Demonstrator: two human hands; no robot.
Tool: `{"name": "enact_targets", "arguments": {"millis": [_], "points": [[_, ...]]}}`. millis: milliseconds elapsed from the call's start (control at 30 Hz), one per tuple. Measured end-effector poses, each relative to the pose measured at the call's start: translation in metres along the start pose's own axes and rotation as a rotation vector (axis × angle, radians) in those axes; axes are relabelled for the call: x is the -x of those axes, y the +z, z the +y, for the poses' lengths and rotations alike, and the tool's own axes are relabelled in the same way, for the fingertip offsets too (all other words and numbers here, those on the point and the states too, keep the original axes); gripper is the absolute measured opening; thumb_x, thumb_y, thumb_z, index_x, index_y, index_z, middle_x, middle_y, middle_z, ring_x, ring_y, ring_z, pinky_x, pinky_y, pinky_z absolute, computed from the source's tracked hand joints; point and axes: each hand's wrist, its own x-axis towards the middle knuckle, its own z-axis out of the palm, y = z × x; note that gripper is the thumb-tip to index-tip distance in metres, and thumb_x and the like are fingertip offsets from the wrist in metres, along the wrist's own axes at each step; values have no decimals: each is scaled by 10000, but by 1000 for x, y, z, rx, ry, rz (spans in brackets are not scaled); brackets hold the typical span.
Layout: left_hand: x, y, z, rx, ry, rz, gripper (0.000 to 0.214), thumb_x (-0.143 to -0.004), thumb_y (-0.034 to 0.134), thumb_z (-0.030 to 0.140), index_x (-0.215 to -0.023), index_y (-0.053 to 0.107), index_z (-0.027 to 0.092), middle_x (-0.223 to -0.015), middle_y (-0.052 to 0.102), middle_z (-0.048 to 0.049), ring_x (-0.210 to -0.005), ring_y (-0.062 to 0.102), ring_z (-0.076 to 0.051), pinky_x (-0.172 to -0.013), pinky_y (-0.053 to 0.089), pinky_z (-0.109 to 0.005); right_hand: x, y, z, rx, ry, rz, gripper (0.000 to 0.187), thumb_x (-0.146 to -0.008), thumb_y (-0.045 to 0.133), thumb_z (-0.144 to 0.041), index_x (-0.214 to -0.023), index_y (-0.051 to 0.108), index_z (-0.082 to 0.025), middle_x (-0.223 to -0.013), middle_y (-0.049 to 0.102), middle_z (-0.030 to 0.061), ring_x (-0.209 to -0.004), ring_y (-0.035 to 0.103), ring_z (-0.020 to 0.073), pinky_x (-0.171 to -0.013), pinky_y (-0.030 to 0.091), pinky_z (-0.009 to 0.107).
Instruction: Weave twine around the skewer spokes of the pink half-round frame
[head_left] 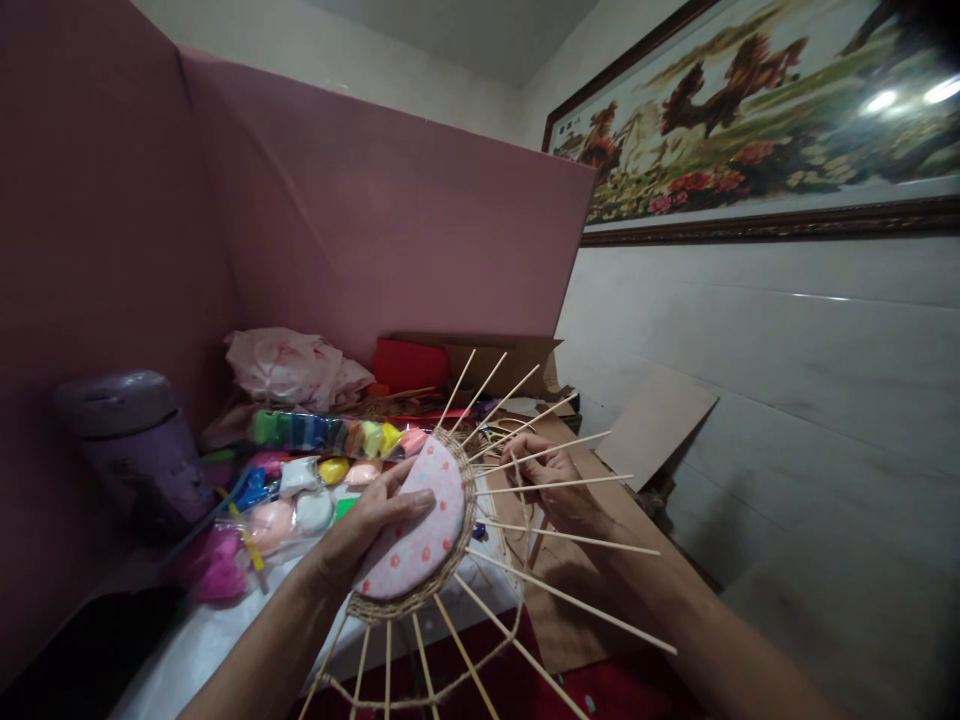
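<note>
A round basket base with pink dotted fabric and a woven rim is held tilted over the table edge. Several thin wooden spokes fan out from it. My left hand lies on the fabric face, fingers wrapped round its edge. My right hand sits among the spokes on the right, fingers pinched on a thin weaving strand. A loose strand loops below the base.
Bags of coloured clay and small packets crowd the white table. A purple lidded jar stands left. Pink partition behind; open cardboard box and flat cardboard at right; crumpled pink bag.
</note>
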Motion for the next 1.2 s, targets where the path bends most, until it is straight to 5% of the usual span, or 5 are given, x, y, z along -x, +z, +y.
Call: {"name": "enact_targets", "arguments": {"millis": [600,833,1200], "points": [[0,-2,0,-29,12,-23,522,-709,641,217,-1206,497,150,-881,632,-92,-625,605,-142,-527,460,-202,-18,-23,17,-1,19,-15,271,-752,604,-420,-739,483,-179,-597,411,-58,-469,321,53,-433,264,183],[0,-4,0,-43,26,-34,493,-725,625,209,-1198,502,146,-865,615,-81,-622,590,-133,-531,454,-205,-42,-44,27,-22,-107,26,254,-745,622,-382,-841,502,-179,-609,431,-68,-489,355,53,-466,282,188],[-1,-4,0,-35,33,-41,526,-717,633,211,-1215,482,136,-876,611,-88,-632,584,-131,-540,454,-204,-66,-66,4,-7,-272,116,214,-705,667,-292,-876,590,-189,-718,488,-35,-606,431,69,-561,363,200]]}}
